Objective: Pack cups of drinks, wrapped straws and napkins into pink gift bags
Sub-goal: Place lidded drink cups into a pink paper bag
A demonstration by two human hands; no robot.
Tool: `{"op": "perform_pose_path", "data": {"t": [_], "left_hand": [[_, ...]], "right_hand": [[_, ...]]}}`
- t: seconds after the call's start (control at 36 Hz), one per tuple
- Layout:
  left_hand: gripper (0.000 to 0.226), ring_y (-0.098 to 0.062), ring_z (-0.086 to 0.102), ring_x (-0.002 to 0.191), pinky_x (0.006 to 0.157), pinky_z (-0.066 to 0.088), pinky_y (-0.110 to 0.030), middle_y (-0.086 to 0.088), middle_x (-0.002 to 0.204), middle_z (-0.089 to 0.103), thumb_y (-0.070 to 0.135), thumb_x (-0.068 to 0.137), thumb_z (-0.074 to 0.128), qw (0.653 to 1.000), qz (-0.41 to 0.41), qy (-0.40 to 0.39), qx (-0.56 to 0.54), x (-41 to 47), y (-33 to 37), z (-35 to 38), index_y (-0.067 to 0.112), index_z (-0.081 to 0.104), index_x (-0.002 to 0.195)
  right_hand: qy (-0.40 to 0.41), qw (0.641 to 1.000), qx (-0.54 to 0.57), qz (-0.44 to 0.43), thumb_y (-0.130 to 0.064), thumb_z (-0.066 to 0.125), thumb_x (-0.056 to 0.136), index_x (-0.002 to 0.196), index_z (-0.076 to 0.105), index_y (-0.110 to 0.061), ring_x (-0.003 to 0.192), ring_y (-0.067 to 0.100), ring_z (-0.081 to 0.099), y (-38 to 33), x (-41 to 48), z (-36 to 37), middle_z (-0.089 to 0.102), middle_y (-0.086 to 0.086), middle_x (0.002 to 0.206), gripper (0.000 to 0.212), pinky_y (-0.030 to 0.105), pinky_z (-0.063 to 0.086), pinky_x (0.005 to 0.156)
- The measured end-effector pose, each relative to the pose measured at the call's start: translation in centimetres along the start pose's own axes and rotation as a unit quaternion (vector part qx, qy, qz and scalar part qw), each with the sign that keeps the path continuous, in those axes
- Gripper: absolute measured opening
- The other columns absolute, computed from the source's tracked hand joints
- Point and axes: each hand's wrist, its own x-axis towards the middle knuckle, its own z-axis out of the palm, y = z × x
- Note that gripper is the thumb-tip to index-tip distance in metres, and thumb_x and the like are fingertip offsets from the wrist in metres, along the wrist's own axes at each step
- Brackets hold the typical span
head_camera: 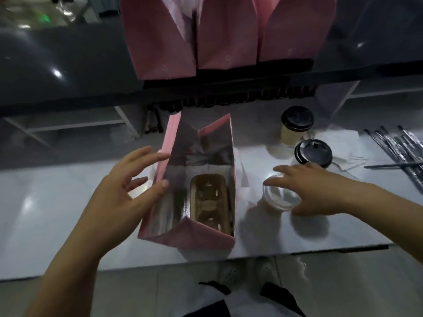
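Clear-lidded cup just beneath fingers of right hand, perhaps in contact

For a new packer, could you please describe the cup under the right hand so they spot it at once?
On the counter, look right of the open pink bag. Of three cups there, this cup is nearest, under the right hand. It alone has a clear lid; the two behind have black lids.
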Motion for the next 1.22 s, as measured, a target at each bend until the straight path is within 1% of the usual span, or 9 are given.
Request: {"op": "perform_pose_path", "data": {"t": [0.06,0.17,0.33,0.42,0.58,0.81,0.94,1.11,1.22], "left_hand": [[0.044,-0.012,0.049,0.128,0.09,0.05,-0.026,0.039,0.143,0.036,0.055,0.079,0.063,0.999,-0.008,0.019,0.04,-1.2,0.5,0.4,0.065,0.056,0.122],[0.041,0.0,0.038,0.131,0.098,0.054,-0.046,0.034,0.144,0.037,0.035,0.09,0.068,0.99,-0.036,0.071,0.119,-3.7,1.2,2.0,0.056,0.06,0.124],[0.052,0.03,0.034,0.115,0.091,0.043,-0.011,0.023,0.143,0.04,0.028,0.085,0.075,0.982,-0.071,0.093,0.147,-4.7,2.4,4.6,0.056,0.056,0.124],[0.057,0.022,0.041,0.117,0.081,0.044,0.002,0.02,0.143,0.043,0.037,0.081,0.076,0.983,-0.097,0.084,0.131,-4.6,2.7,4.8,0.05,0.055,0.132],[0.073,0.008,0.047,0.125,0.086,0.052,-0.009,0.034,0.142,0.041,0.048,0.072,0.077,0.992,-0.11,0.018,0.061,-4.5,2.9,3.7,0.057,0.045,0.137],[0.104,0.009,0.04,0.132,0.091,0.054,-0.016,0.036,0.15,0.028,0.045,0.066,0.09,0.993,-0.094,-0.076,0.016,-4.3,1.5,2.2,0.065,0.025,0.144],[0.117,0.007,0.037,0.136,0.097,0.05,-0.02,0.039,0.151,0.026,0.06,0.059,0.088,0.994,-0.074,-0.074,0.019,-4.3,0.2,1.8,0.068,0.01,0.145],[0.121,0.001,0.032,0.143,0.11,0.044,-0.034,0.033,0.157,0.022,0.045,0.066,0.092,0.996,-0.031,-0.077,-0.016,-4.3,-1.0,1.5,0.061,0.008,0.15],[0.122,-0.004,0.026,0.148,0.112,0.043,-0.039,0.03,0.16,0.016,0.045,0.065,0.092,0.996,-0.025,-0.086,-0.027,-4.2,-1.5,1.2,0.063,0.006,0.149]], "right_hand": [[0.011,0.999,-0.03,-0.041,-0.042,0.063,0.084,0.147,0.022,-0.051,0.132,0.018,0.042,0.7,0.7,0.2,0.028,-0.008,0.156,0.076,0.036,0.034,0.103],[0.006,0.993,-0.032,-0.114,-0.042,0.06,0.085,0.146,0.024,-0.049,0.12,0.015,0.048,2.4,1.8,0.4,0.036,-0.012,0.147,0.072,0.032,0.045,0.093],[-0.023,0.981,0.016,-0.191,-0.058,0.062,0.072,0.139,0.018,-0.053,0.114,0.011,0.047,4.5,3.1,0.6,0.034,-0.016,0.141,0.081,0.033,0.051,0.084],[-0.009,0.976,0.014,-0.215,-0.069,0.053,0.068,0.139,0.02,-0.054,0.113,0.009,0.045,4.8,3.0,-0.7,0.035,-0.016,0.138,0.081,0.032,0.05,0.084],[0.104,0.964,0.06,-0.238,-0.079,0.048,0.065,0.136,0.029,-0.057,0.108,0.002,0.046,4.5,-0.1,-7.7,0.04,-0.026,0.126,0.077,0.033,0.049,0.082],[0.276,0.886,0.197,-0.317,-0.057,0.065,0.067,0.133,0.05,-0.046,0.108,0.013,0.06,-0.5,-3.7,-16.5,0.053,-0.017,0.128,0.069,0.044,0.053,0.081],[0.234,0.91,0.142,-0.311,-0.066,0.062,0.065,0.134,0.044,-0.048,0.105,0.011,0.059,-6.2,-1.2,-17.8,0.049,-0.02,0.128,0.074,0.038,0.053,0.084],[0.131,0.958,-0.009,-0.256,-0.064,0.067,0.068,0.133,0.035,-0.05,0.083,0.009,0.051,-10.1,5.0,-14.6,0.039,-0.017,0.119,0.074,0.021,0.041,0.061],[0.105,0.962,-0.051,-0.247,-0.058,0.076,0.069,0.135,0.04,-0.044,0.091,0.01,0.049,-11.3,8.2,-12.7,0.043,-0.014,0.116,0.076,0.019,0.04,0.061]]}}
